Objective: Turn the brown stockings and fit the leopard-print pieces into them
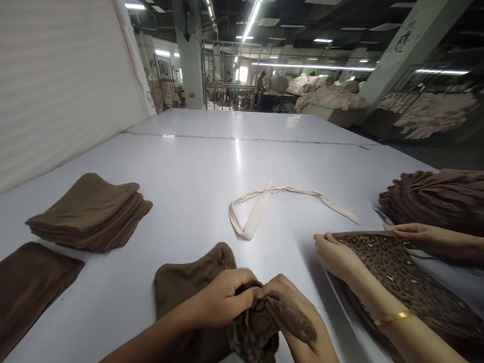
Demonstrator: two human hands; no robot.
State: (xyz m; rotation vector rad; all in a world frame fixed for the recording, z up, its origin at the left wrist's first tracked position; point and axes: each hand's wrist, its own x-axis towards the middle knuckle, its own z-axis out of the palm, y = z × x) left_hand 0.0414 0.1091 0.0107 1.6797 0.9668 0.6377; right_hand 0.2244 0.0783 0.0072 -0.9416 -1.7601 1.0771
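My left hand (223,297) and my right hand (291,302) meet at the near edge of the white table (212,166), both closed on a bunched brown stocking (260,322) with a leopard-print part hanging below. Under my hands lies a flat brown stocking piece (185,282). To the right, another person's two hands (336,257) press flat on a leopard-print stocking (401,272); one wrist wears a gold bracelet (393,317).
A stack of folded brown stockings (91,212) sits at the left, with another brown pile (26,287) at the near left corner. A beige strip of fabric (272,204) lies in the middle. A heap of dark brown stockings (438,199) is at the right.
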